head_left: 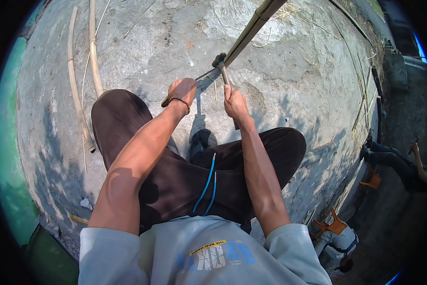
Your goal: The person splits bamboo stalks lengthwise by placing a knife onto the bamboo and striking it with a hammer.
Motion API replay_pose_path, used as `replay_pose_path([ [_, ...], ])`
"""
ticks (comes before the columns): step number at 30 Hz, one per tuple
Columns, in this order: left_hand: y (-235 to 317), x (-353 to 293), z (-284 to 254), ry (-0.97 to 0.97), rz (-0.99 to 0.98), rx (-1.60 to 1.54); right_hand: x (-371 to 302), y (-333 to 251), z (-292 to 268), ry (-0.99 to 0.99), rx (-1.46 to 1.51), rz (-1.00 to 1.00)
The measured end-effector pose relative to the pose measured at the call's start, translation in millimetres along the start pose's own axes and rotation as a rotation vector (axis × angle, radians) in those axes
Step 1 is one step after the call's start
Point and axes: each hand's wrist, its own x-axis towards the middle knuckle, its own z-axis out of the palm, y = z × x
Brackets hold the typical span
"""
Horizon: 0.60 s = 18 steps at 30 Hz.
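Note:
My right hand (236,103) is wrapped round the wooden handle of a hammer (224,75). The hammer's dark head (218,59) is at the near end of a bamboo pole (252,29), which slants in from the top; whether they touch I cannot tell. My left hand (182,91), a beaded bracelet at its wrist, is closed on a knife-like tool. The brown butt of that tool's handle (165,102) sticks out on the left of the fist. A thin dark strip, seemingly its blade, runs towards the bamboo's end. My fingers hide the rest.
Long bamboo strips (71,59) lie on the concrete floor (166,42) at left, thinner ones (363,95) at right. One person (398,164) holds a tool at far right; another person (341,242) is at lower right beside an orange chair (336,223). A green surface (9,142) borders the left.

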Motion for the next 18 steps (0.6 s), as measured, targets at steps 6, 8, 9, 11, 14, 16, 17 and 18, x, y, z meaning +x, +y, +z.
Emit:
replay_pose_path([
  [6,4.4,-5.6,-12.7,0.034,0.029,0.039,-23.3,-35.6,-20.8,0.172,0.176,0.017],
  [8,6.2,-3.2,-11.5,0.083,0.034,-0.008,-11.9,3.8,4.0,0.135,0.029,0.025],
  [9,14.8,-0.5,-10.8,0.041,0.012,-0.046,2.2,38.5,18.4,0.064,-0.098,0.068],
  [11,18.1,-6.5,-9.6,-0.003,0.002,-0.014,-9.4,44.0,14.7,-0.078,-0.002,0.163],
  [14,9.4,-3.6,-22.7,0.008,-0.005,0.040,-25.6,-28.5,-17.4,0.091,0.081,0.019],
  [16,6.8,-4.6,-13.6,0.015,-0.005,0.022,-28.2,-32.9,-13.8,0.160,0.129,0.019],
  [17,0.7,-6.1,-9.6,0.053,0.022,0.027,-28.2,-33.1,-11.7,0.232,0.174,0.018],
  [18,-2.4,-6.7,-5.2,0.091,0.046,0.032,-26.3,-16.5,9.2,0.106,0.077,0.095],
])
